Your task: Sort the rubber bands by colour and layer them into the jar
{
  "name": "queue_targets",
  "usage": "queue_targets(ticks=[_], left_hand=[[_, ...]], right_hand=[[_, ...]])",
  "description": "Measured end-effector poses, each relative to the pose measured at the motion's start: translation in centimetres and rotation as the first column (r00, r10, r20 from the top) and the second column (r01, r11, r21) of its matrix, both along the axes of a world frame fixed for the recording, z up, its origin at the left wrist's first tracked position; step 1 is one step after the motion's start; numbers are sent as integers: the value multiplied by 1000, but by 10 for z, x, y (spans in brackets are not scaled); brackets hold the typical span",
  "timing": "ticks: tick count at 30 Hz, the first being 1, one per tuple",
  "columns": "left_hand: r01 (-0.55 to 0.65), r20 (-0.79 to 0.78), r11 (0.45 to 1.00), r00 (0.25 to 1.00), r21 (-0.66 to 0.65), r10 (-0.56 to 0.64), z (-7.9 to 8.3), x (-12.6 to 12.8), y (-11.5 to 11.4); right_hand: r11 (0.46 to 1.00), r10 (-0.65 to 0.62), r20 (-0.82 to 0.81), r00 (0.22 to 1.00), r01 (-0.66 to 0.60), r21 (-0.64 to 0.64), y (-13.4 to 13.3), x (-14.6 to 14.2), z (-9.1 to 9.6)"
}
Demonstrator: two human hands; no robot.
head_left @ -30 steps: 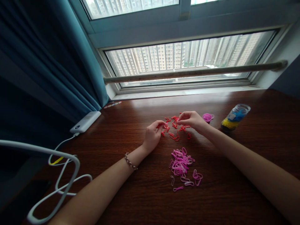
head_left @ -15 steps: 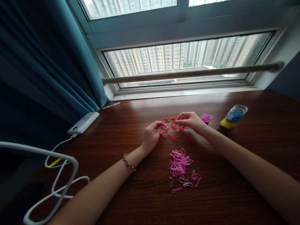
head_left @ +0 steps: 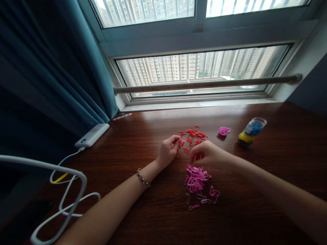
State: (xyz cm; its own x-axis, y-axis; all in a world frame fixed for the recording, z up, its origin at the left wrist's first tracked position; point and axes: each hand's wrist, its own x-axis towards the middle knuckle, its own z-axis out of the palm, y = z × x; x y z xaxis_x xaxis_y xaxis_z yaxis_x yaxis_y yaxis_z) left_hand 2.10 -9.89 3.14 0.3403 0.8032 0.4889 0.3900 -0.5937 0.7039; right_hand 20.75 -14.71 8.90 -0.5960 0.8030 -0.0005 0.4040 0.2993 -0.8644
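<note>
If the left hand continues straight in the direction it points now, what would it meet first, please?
Most likely the red pieces, just beyond the fingers of the left hand; whether they already touch is hard to tell.

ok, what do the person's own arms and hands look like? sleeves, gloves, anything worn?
No sleeves in view: left forearm and right forearm are both bare. Left hand and right hand are ungloved. One bracelet near the left wrist, braided-looking, dark and light strands. Nothing visible on the right wrist.
</note>
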Motion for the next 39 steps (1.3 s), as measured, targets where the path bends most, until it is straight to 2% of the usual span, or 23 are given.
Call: queue_targets(ticks=[2, 4, 5, 7, 9, 10, 11, 13, 15, 16, 18, 20, 22, 23, 25, 28, 32, 34, 36, 39], left_hand=[[146, -102, 986, 985, 85, -137, 2, 1, -6], [335, -235, 929, 927, 158, -294, 3, 2, -13], [416, -303, 890, 886, 186, -351, 3, 3, -16], [518, -418, 826, 816, 223, -399, 1, 4, -21], [539, -473, 809, 790, 235, -389, -1, 5, -22], [522, -474, 820, 798, 234, -373, -2, 6, -21], [485, -459, 844, 818, 230, -345, -2, 6, -19], [343, -398, 914, 886, 217, -238, -1, 5, -13], [113, -356, 976, 934, 187, -40, 3, 1, -4], [-8, -361, 986, 930, 165, 68, 6, -2, 1], [-188, -458, 975, 861, 119, 221, 12, -9, 10], [-235, -605, 972, 769, 31, 205, 14, -18, 17], [-229, -723, 968, 686, -106, 83, 11, -24, 20], [-231, -757, 960, 653, -161, 30, 8, -25, 19], [-247, -790, 947, 613, -206, -12, 1, -24, 17], [-217, -776, 959, 630, -182, -5, -7, -17, 12], [-11, -632, 993, 772, -118, -67, -11, -8, 11], [85, -524, 993, 844, -79, -114, -10, -5, 13], [134, -438, 989, 887, -62, -147, -10, -1, 16], [151, -374, 988, 914, -40, -155, -10, 6, 23]], right_hand=[[995, -18, -24, 1000, 21, 99, -16, 0, -6], [965, -140, -51, 989, 148, 218, -21, 8, -13], [930, -236, -50, 970, 241, 276, -19, 14, -18], [819, -459, -5, 888, 426, 384, -12, 27, -29], [717, -613, 113, 782, 491, 495, -2, 36, -43], [688, -657, 169, 735, 492, 533, 2, 37, -49], [689, -664, 215, 716, 473, 549, 6, 36, -55], [728, -615, 254, 747, 413, 547, 12, 28, -62], [764, -538, 220, 814, 360, 536, 20, 18, -62], [765, -515, 184, 837, 352, 540, 25, 13, -60], [738, -517, 107, 849, 379, 559, 38, 7, -56], [683, -552, 54, 832, 414, 601, 56, 9, -54], [630, -586, 54, 808, 413, 658, 74, 15, -57], [621, -595, 77, 800, 397, 676, 81, 19, -61], [659, -585, 161, 795, 350, 666, 91, 22, -69], [736, -496, 208, 843, 281, 616, 86, 16, -78], [803, -281, 58, 958, 201, 561, 59, 2, -74], [818, -209, -33, 977, 193, 541, 48, 1, -69], [827, -167, -80, 983, 184, 532, 44, 6, -64], [833, -129, -57, 990, 139, 535, 49, 18, -64]])
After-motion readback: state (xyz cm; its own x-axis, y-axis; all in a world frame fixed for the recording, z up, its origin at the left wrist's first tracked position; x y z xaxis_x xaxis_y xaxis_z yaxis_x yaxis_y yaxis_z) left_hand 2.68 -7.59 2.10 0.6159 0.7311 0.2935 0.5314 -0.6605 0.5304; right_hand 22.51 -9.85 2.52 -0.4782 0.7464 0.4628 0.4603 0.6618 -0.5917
